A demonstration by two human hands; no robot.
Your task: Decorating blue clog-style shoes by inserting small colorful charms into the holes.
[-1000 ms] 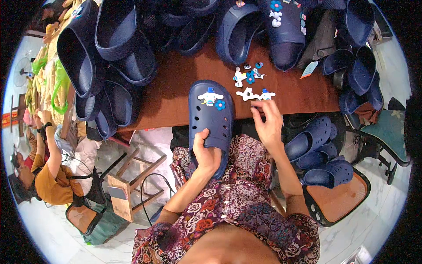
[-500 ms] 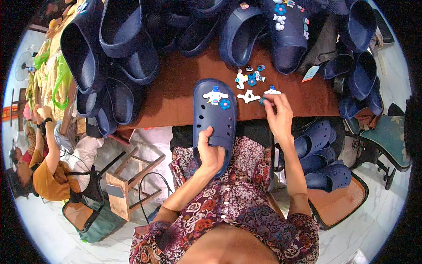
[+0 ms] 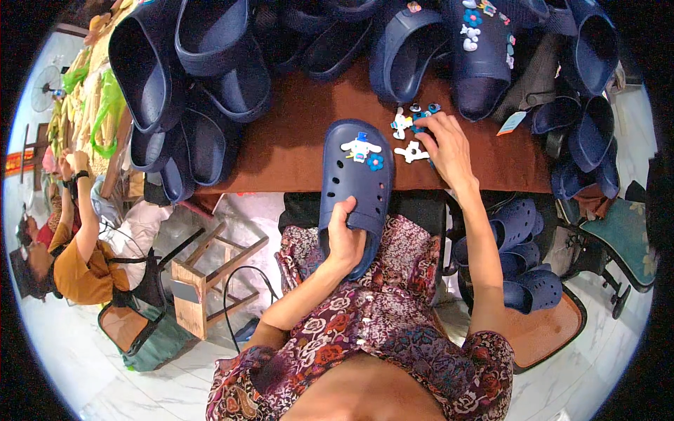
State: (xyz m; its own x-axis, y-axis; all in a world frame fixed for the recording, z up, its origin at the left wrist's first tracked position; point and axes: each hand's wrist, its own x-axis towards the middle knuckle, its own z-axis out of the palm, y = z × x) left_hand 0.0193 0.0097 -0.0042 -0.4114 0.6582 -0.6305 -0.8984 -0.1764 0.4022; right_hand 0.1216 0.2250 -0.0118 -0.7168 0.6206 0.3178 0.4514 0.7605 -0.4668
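Right hand [image 3: 451,149] — now farther out, at the upper charms [image 3: 401,124].

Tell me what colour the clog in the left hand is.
The clog in the left hand is dark blue; the head view shows it.

The clog [image 3: 357,184] is navy, the tablecloth [image 3: 295,140] brown.

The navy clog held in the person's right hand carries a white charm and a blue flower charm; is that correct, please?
Not quite: the head view shows the navy clog held in the left hand; it carries a white charm and a blue flower charm.
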